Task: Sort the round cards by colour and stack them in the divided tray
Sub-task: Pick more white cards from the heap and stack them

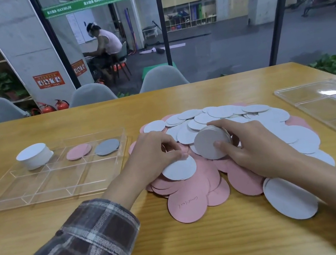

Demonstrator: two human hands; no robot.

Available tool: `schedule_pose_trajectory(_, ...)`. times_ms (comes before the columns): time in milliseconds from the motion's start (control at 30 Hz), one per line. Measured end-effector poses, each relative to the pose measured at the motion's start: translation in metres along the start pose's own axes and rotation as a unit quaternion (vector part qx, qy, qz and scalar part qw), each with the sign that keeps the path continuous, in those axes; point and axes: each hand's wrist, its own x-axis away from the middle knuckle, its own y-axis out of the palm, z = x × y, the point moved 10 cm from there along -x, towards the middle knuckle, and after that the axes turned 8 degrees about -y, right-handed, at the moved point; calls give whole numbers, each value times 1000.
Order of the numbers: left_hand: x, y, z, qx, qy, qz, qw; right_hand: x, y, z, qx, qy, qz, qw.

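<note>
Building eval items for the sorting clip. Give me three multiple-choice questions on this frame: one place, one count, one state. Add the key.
1. Where in the left tray is the white stack? A back-left compartment; B back-right compartment; C front row.
2. How many card colours are in that tray? A one; B two; C three.
3. What are the hands doing? A both lie flat; B the left hand pinches one card, the right hand holds a bundle; C both are empty.
Key: 1 A, it stands in the far left cell. 2 C, white stack, pink cards, grey cards. 3 B, fingers curl round both.
</note>
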Motion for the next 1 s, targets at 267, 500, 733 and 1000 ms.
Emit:
schedule_pose_trajectory(267,2,-11,8,81,30,50,995,0,-6,3,-22,13,20,999)
schedule_pose_trajectory(500,1,-8,6,126,1,30,992,0,-5,7,-39,29,17,999)
schedule_pose_trajectory(733,1,-11,8,98,18,26,995,0,-8,12,-41,41,25,998)
schedule_pose_trajectory(1000,1,-19,11,141,32,52,988,1,-13,16,-42,59,39,997)
